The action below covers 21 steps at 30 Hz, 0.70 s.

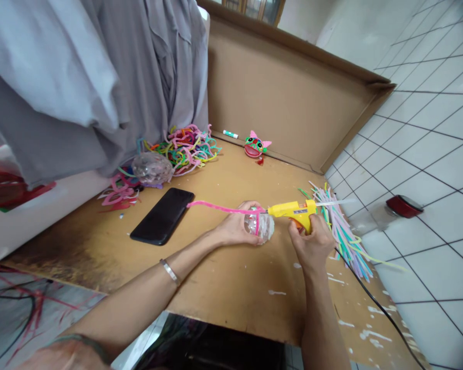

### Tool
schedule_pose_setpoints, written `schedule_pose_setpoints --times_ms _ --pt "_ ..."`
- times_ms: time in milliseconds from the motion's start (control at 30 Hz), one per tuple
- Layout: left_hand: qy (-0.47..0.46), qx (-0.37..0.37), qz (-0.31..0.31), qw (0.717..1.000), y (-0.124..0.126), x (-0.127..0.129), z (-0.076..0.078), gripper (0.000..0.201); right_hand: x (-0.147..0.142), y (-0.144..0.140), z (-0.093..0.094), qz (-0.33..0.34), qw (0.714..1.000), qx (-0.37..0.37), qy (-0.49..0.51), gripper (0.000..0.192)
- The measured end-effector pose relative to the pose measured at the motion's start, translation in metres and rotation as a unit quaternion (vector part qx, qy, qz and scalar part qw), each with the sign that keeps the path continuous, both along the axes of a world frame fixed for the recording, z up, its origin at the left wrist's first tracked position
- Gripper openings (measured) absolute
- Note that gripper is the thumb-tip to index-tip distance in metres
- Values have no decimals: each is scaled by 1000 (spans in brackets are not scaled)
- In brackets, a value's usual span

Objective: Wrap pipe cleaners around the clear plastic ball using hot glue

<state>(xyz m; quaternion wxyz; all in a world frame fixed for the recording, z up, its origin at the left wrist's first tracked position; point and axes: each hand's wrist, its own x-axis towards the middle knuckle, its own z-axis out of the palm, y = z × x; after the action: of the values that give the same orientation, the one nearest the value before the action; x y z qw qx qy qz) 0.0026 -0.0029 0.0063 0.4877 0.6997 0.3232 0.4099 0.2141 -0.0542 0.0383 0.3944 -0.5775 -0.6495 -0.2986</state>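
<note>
My left hand is closed around a clear, rounded plastic piece above the middle of the table. A pink pipe cleaner lies across the top of that piece, with a short length down its side and a long tail stretching left toward the phone. In my right hand is a yellow hot glue gun, fingers wrapped round its handle at the trigger. Its nozzle points left and meets the pink pipe cleaner at the piece's upper edge. A clear glue stick sticks out of the gun's back.
A black phone lies at left. Behind it are tangled pipe cleaners and a crumpled clear plastic piece. A small cat-eared ornament and a marker sit by the cardboard. Straight pipe cleaners and a cord are at right.
</note>
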Motion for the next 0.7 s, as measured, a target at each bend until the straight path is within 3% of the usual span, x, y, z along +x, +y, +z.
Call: schedule_pose_setpoints --times_ms 700 --pt "-10 -19 -8 1000 0 1 1 73 2 -3 2 22 1000 -8 2 16"
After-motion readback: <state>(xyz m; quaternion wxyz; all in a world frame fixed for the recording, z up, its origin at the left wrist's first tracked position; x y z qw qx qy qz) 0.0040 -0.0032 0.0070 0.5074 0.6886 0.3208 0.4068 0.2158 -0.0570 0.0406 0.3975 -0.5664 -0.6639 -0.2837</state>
